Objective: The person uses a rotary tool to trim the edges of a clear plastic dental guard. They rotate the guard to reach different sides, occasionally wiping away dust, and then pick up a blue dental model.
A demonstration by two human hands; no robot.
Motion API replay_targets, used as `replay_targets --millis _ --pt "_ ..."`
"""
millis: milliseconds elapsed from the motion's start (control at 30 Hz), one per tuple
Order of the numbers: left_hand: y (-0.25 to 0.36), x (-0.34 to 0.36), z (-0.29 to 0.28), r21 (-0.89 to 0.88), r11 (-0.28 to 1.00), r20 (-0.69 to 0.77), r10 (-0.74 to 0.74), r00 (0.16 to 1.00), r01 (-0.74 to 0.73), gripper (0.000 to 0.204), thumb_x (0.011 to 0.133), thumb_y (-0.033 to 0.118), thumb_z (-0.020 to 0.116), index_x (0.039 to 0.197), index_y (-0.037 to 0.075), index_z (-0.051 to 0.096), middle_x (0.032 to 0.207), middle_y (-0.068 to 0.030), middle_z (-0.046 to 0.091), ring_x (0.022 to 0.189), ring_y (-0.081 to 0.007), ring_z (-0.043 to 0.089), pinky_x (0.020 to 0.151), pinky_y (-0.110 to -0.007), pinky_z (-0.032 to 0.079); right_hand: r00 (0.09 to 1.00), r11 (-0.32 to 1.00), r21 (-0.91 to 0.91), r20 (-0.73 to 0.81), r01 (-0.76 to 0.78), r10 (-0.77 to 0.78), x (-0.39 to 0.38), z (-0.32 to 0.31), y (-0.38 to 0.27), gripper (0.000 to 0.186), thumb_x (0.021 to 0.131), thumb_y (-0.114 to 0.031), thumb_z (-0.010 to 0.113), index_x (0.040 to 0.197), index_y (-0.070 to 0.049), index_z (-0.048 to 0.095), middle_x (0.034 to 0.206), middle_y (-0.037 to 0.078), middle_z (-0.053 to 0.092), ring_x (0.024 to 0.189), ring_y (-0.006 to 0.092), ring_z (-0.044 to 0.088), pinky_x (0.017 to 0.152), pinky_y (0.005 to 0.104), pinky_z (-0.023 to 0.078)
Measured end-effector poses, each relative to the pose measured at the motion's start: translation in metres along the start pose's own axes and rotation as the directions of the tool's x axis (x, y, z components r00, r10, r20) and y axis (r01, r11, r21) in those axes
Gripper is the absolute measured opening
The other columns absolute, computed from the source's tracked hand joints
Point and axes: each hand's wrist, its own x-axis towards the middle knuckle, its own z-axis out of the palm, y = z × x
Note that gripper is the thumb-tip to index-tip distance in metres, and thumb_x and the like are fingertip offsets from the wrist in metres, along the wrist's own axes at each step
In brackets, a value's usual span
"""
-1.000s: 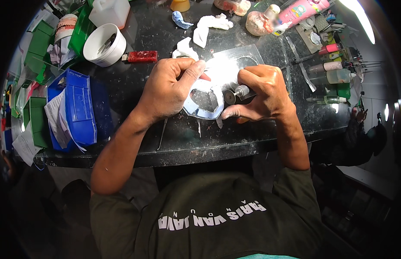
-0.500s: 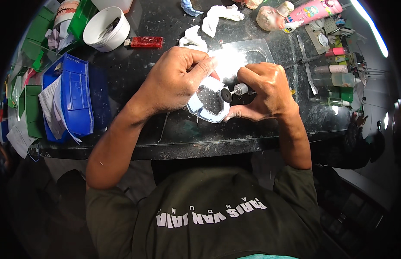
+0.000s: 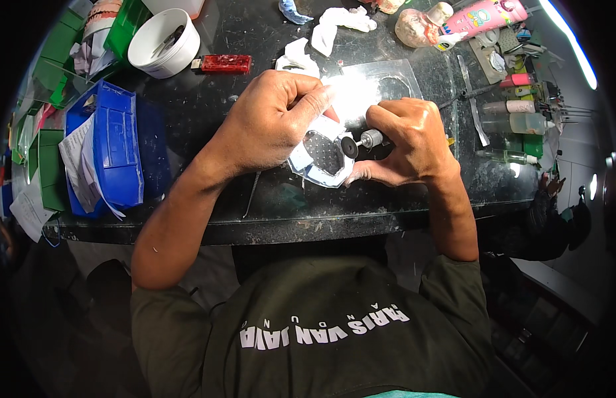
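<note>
In my left hand is a pale blue-white, roughly ring-shaped piece, gripped at its upper left side. A dotted, dark-looking area shows inside its ring. My right hand is closed around a rotary handpiece, partly hidden by the fingers. The tool's dark round disc meets or nearly meets the piece's right edge; whether it touches I cannot tell. My right thumb rests against the lower right side of the piece. Beyond my hands, a clear plastic sheet with a rounded outline lies under a bright glare.
White crumpled scraps lie farther back. To the left stand a blue bin with papers, green bins and a white tub, near a red lighter-like object. A pink bottle and small bottles line the right.
The disc and my right hand have shifted very slightly. Both hands keep the same holds.
</note>
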Motion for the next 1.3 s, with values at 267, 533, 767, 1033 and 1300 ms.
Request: replay_targets --millis 267,533,767,1033,1300 --pt "-0.0001 0.0007 -0.0001 0.014 1.000 -0.003 0.021 1.000 -0.021 0.037 0.110 0.023 0.053 0.090 -0.001 0.074 0.069 0.0019 0.062 0.063 -0.0015 0.050 0.058 -0.023 0.039 1.000 1.000 0.010 -0.004 -0.008 0.008 -0.0020 0.0015 0.0006 0.070 0.070 -0.072 0.081 0.070 -0.008 0.052 0.057 0.007 0.052 0.051 0.0309 0.057 0.049 0.0410 0.044" --pt "0.0004 0.0007 -0.0014 0.039 0.999 -0.011 -0.013 1.000 0.013 0.038 0.110 0.022 0.052 0.090 -0.002 0.073 0.074 -0.0002 0.065 0.067 -0.0024 0.052 0.062 -0.024 0.043 1.000 1.000 0.024 -0.003 -0.018 0.018 -0.0024 0.0033 0.0003 0.068 0.071 -0.070 0.082 0.070 -0.008 0.053 0.057 0.007 0.053 0.051 0.0309 0.057 0.049 0.0405 0.045" --pt "-0.0009 0.0013 -0.0012 0.033 0.999 -0.016 -0.012 1.000 0.012 0.038 0.110 0.022 0.051 0.090 -0.002 0.073 0.076 -0.0013 0.067 0.069 -0.0027 0.055 0.064 -0.024 0.045 0.999 0.999 0.030 0.014 -0.032 0.032 -0.0031 0.0031 0.0001 0.067 0.071 -0.069 0.083 0.071 -0.008 0.056 0.058 0.007 0.055 0.051 0.0311 0.059 0.050 0.0404 0.045" --pt "0.0009 0.0013 -0.0013 0.031 0.999 -0.029 -0.014 0.999 0.015 0.037 0.110 0.021 0.051 0.091 -0.003 0.072 0.076 -0.0014 0.068 0.068 -0.0024 0.056 0.063 -0.023 0.046 0.999 0.999 0.030 0.032 -0.043 0.042 -0.0031 0.0021 -0.0005 0.065 0.072 -0.065 0.084 0.071 -0.007 0.056 0.058 0.007 0.056 0.051 0.0309 0.059 0.049 0.0408 0.045" --pt "0.0002 0.0015 -0.0014 0.028 0.999 -0.036 -0.025 0.999 0.026 0.038 0.111 0.022 0.050 0.092 -0.003 0.073 0.079 -0.0023 0.070 0.071 -0.0032 0.058 0.065 -0.023 0.047 0.999 0.999 0.022 0.025 -0.037 0.036 -0.0042 0.0030 -0.0004 0.065 0.073 -0.066 0.083 0.071 -0.007 0.055 0.057 0.007 0.054 0.050 0.0303 0.059 0.049 0.0404 0.045"
